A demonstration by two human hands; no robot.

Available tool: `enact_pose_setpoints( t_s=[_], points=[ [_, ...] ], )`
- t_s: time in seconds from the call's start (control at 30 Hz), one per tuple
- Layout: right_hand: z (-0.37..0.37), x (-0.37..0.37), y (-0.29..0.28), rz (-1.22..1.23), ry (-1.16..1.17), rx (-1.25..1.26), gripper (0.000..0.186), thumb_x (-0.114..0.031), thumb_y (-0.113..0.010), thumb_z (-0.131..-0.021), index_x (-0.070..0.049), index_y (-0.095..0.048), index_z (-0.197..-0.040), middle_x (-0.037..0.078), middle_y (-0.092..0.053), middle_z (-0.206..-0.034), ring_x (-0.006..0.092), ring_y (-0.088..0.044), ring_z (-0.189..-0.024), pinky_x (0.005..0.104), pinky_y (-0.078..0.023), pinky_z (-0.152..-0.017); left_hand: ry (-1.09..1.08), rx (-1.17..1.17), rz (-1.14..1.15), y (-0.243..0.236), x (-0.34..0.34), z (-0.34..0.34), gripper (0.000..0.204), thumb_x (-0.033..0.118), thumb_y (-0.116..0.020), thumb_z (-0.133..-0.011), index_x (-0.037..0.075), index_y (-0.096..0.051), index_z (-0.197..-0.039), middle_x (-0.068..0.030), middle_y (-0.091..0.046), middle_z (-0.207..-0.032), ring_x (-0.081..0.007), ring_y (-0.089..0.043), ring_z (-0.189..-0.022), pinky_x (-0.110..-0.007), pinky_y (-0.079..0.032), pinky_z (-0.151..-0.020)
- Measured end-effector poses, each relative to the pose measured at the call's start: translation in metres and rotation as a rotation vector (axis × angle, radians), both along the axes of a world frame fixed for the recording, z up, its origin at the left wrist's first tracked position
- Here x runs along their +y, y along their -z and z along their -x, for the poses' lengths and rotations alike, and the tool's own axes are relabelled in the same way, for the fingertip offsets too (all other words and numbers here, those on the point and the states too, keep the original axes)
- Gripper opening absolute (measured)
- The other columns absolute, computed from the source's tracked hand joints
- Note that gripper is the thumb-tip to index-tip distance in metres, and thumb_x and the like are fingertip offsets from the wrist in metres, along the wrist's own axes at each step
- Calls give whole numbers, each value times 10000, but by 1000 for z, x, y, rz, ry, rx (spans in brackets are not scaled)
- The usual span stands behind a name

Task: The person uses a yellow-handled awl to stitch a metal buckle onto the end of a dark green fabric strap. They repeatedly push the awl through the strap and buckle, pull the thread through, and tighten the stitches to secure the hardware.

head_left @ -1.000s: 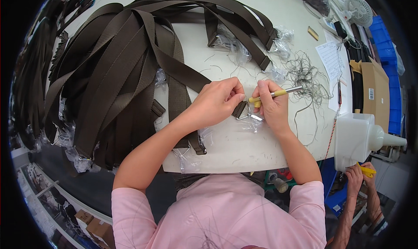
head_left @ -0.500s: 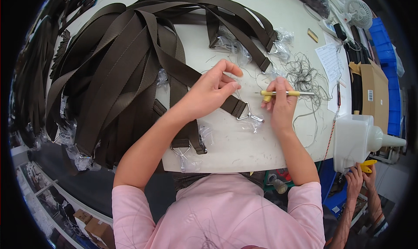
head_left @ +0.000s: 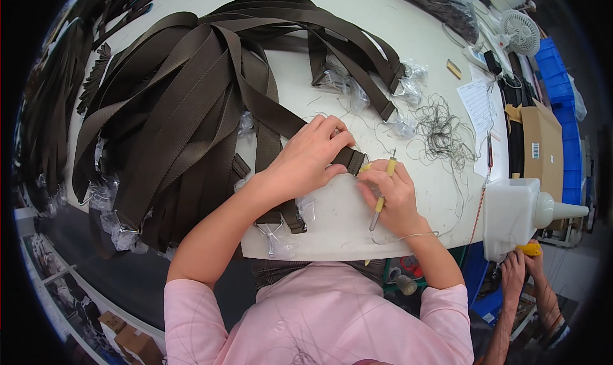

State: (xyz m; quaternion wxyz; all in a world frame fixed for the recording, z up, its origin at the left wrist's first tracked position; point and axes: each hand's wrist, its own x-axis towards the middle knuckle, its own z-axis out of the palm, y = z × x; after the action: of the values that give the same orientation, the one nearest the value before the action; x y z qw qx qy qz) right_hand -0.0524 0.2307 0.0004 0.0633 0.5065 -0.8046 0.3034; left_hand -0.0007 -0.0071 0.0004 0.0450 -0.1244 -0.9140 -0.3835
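Note:
My left hand lies over a dark brown webbing strap, fingers curled round it near its stitched end. Beside that end, my right hand grips a slim yellow-handled pointed tool, its thin metal tip upward. Something yellow also shows at a right fingertip. My hands hide the buckle at the strap's end. A thread hangs by the tool's lower end and runs across my right wrist. A big heap of like straps fills the left side, several ends with metal buckles in clear plastic.
Loose dark thread lies tangled to the right of my hands. Beyond it are paper sheets, a small fan, a cardboard box and a white plastic container. Another person's hands hold something yellow at lower right.
My left hand has come down onto the strap near its end. My right hand has moved down and left to meet it, turning the tool from level to nearly upright.

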Motion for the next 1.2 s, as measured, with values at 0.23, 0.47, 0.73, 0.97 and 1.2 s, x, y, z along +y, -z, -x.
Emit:
enact_pose_setpoints(
  t_s=[0.23, 0.47, 0.73, 0.97, 1.2],
  points=[
    [18, -1, -12, 302, 112, -303, 339, -339, -509, -1106, -51, -687, -1130, 113, -701, -996, 232, -656, -904, 366, -516, -790, -69, -38, -7, 1, 3, 1, 415, 129, -839, -816, 80, -647, -1181, -62, -563, -1223, -278, -531, -1191, -402, -487, -999],
    [21, -13, -1, 485, 197, -1024, 551, -375, -394, -1157, 15, -653, -867, 77, -654, -807, 122, -596, -650, 252, -476, -598, -56, -73, -29, -2, 1, 4, 412, 127, -844, -817, 85, -643, -1174, -60, -557, -1220, -274, -528, -1189, -401, -487, -994],
    [19, -22, 4, 355, 261, -971, 503, -314, -473, -1142, 0, -652, -793, 40, -642, -712, 81, -555, -617, 247, -492, -567, -54, -76, -24, -3, 1, 4, 397, 119, -837, -826, 74, -631, -1162, -71, -551, -1216, -282, -527, -1171, -407, -483, -982],
    [19, -25, 4, 328, 259, -930, 495, -313, -484, -1138, -5, -655, -791, 32, -639, -712, 65, -540, -616, 238, -496, -560, -56, -77, -17, -3, 2, 5, 379, 118, -829, -834, 72, -632, -1155, -69, -554, -1216, -279, -528, -1165, -406, -484, -977],
    [19, -26, 3, 316, 252, -914, 499, -317, -484, -1138, -7, -656, -788, 27, -633, -709, 61, -535, -618, 234, -492, -559, -65, -95, -22, -5, 2, 4, 372, 111, -827, -832, 71, -638, -1149, -68, -560, -1214, -277, -531, -1171, -400, -487, -976]
  ],
)
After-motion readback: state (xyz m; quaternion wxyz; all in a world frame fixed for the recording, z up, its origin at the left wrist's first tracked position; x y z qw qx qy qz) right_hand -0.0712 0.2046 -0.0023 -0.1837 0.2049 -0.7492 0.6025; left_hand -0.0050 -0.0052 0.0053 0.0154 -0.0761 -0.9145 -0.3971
